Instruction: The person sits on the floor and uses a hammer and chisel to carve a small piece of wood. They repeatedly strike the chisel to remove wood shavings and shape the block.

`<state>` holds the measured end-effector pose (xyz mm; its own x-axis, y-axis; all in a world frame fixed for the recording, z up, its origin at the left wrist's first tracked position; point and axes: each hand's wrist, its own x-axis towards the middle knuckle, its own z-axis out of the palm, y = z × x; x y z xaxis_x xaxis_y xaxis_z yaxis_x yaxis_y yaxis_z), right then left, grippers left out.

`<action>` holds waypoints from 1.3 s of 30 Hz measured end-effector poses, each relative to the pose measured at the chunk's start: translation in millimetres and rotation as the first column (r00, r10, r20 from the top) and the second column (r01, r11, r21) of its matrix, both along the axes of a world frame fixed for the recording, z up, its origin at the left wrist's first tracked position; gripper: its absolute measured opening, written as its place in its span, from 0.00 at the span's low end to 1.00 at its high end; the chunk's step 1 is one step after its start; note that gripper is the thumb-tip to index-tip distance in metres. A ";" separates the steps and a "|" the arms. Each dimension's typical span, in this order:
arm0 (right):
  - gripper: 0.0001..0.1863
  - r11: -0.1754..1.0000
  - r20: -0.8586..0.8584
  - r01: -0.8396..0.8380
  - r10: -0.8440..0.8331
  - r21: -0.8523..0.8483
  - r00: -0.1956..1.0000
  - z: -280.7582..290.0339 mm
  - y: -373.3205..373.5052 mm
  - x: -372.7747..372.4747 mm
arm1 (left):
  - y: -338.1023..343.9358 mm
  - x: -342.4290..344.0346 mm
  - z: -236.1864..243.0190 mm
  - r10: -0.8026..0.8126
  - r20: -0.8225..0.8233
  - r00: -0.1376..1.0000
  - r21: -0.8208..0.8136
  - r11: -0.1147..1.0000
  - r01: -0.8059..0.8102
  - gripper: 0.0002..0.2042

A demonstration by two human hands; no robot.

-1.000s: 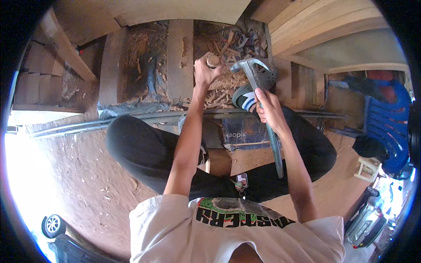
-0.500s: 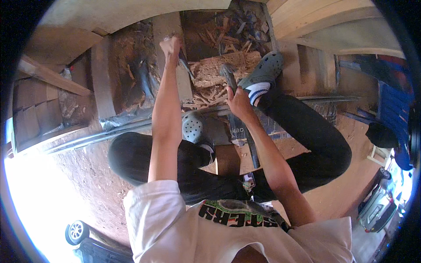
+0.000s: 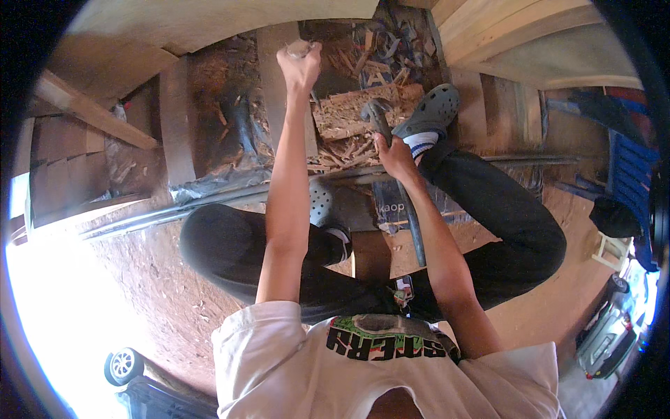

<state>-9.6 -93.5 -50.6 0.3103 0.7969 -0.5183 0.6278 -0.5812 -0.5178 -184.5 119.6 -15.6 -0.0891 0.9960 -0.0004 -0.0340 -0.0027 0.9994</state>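
Note:
My right hand (image 3: 396, 158) is wrapped round the shaft of a hammer (image 3: 414, 230). Its dark claw head tilts up over a rough, splintered piece of wood (image 3: 363, 103), and the long handle hangs down beside my right forearm. My left arm reaches far forward, and the left hand (image 3: 300, 68) is closed beside the upright plank (image 3: 273, 91). A small greyish bit shows between its fingers, too little to name.
Wood splinters (image 3: 349, 148) and scraps lie around the rough wood. My dark clogs (image 3: 433, 108) flank this spot. Long metal bars (image 3: 209, 199) cross in front of me. Wooden beams (image 3: 516, 35) stand at the far right, a blue plastic chair (image 3: 631, 167) beyond.
My left hand has moved right and slightly farther forward, its fingers turned upward. The view has shifted a little; the right hand still grips the hammer in nearly the same spot.

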 end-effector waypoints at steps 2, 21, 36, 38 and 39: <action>0.36 1.000 0.034 -0.008 0.007 0.012 0.999 0.1 1.2 1.7 | -9.2 0.6 -7.4 0.084 0.103 0.991 -0.006 0.996 -0.083 0.12; 0.35 0.997 0.043 -0.020 0.016 0.080 0.999 -10.6 -10.6 -7.8 | -33.3 -10.2 -38.5 0.166 0.115 0.979 0.028 0.985 -0.170 0.08; 0.37 0.999 0.092 -0.006 0.002 0.050 0.996 -25.3 -11.7 -7.5 | -50.8 -13.3 -19.5 0.110 0.155 0.982 -0.039 0.994 -0.106 0.13; 0.37 0.998 0.073 -0.023 0.018 0.063 0.997 -31.8 -12.3 -7.0 | -48.0 -17.9 -26.4 0.050 0.137 0.989 -0.013 0.999 -0.049 0.10; 0.37 0.997 0.091 -0.012 0.004 0.080 0.996 -34.7 -12.8 -5.9 | -46.8 -19.2 -30.4 -0.002 0.096 0.995 0.033 0.999 -0.001 0.11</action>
